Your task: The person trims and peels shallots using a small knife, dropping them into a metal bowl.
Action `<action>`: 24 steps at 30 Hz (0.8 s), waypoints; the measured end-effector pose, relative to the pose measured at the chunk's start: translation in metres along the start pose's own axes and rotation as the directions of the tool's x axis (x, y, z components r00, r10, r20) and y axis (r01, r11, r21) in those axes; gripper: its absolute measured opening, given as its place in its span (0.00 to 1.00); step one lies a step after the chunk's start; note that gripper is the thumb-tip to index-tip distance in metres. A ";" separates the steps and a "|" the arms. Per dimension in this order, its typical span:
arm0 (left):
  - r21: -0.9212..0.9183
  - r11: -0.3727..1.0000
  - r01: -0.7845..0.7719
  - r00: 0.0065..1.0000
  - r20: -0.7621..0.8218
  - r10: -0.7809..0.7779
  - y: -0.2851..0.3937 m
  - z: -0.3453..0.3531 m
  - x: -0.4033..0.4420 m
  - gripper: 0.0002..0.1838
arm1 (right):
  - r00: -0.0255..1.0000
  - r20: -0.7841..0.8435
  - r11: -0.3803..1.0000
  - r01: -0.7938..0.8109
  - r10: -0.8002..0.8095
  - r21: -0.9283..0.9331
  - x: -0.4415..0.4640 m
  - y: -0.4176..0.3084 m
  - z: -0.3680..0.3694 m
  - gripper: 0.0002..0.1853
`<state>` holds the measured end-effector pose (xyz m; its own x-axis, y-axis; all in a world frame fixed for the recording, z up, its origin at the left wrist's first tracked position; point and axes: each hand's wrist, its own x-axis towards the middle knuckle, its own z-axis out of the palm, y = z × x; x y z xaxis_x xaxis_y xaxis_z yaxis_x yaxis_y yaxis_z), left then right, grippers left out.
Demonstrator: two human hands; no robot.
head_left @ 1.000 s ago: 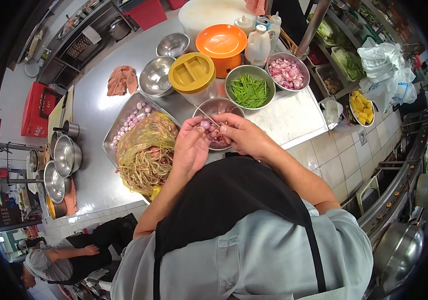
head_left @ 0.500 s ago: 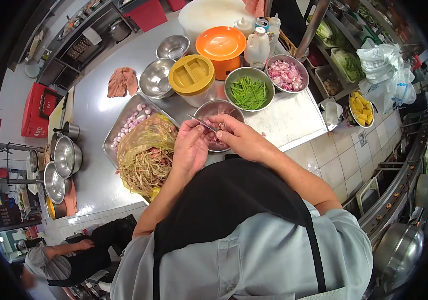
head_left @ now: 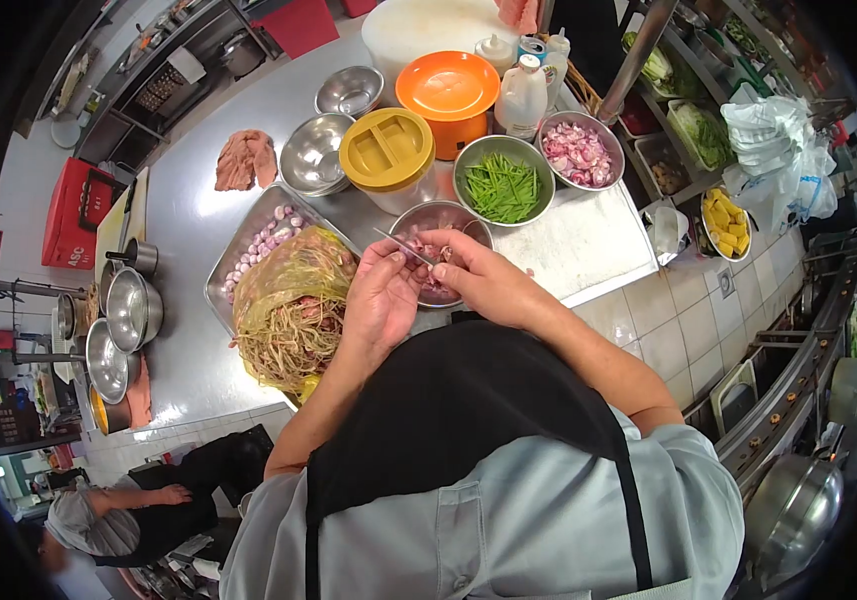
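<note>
My right hand (head_left: 477, 272) is closed round a small knife (head_left: 404, 245), whose blade points up and left over a steel bowl (head_left: 441, 212). Against the blade, my left hand (head_left: 387, 290) pinches a small shallot, mostly hidden by the fingers. Pinkish pieces lie in that bowl beneath both hands. Left of my left hand, a metal tray (head_left: 217, 283) holds whole shallots (head_left: 271, 236) and a yellow net bag (head_left: 299, 275) of dried stalks. Behind the hands are a bowl of green pieces (head_left: 502, 188) and a bowl of sliced shallots (head_left: 579, 153).
A yellow-lidded tub (head_left: 386, 150), an orange container (head_left: 449, 88), steel bowls (head_left: 317, 155) and plastic bottles (head_left: 522, 98) stand farther back. A cloth (head_left: 246, 160) lies on the steel table (head_left: 184, 330). Another person (head_left: 139, 515) is at the lower left.
The shallot, visible between my fingers a second ago, is now mostly covered. The knife has shifted to lie across my left fingertips. The other person's arm has moved slightly.
</note>
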<state>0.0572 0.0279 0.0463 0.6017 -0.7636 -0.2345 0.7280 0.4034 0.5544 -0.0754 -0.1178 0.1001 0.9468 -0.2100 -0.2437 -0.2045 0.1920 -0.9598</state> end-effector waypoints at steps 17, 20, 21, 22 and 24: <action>-0.019 0.999 0.050 0.999 0.015 -0.050 0.000 -0.008 0.004 0.08 | 1.000 -0.011 0.998 0.030 -0.029 0.058 0.007 0.016 -0.006 0.21; -0.014 1.000 0.026 0.999 -0.022 -0.026 -0.002 -0.006 0.003 0.10 | 0.993 0.008 0.987 0.122 -0.122 -0.100 0.009 0.018 -0.005 0.23; -0.001 1.000 0.019 1.000 -0.022 -0.019 -0.003 -0.006 0.002 0.11 | 0.989 0.012 0.983 0.145 -0.144 -0.114 0.012 0.023 -0.005 0.23; 0.012 1.000 0.013 1.000 -0.025 -0.012 -0.002 -0.006 0.000 0.13 | 0.986 0.017 0.978 0.167 -0.166 -0.126 0.014 0.026 -0.005 0.23; 0.023 0.999 0.027 0.999 0.025 -0.027 -0.002 -0.013 0.000 0.13 | 1.000 0.001 0.999 0.018 -0.018 0.026 0.013 0.021 -0.006 0.22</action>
<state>0.0597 0.0336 0.0347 0.5734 -0.7864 -0.2297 0.7358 0.3710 0.5665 -0.0693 -0.1220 0.0761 0.9506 -0.2128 -0.2259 -0.1804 0.2133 -0.9602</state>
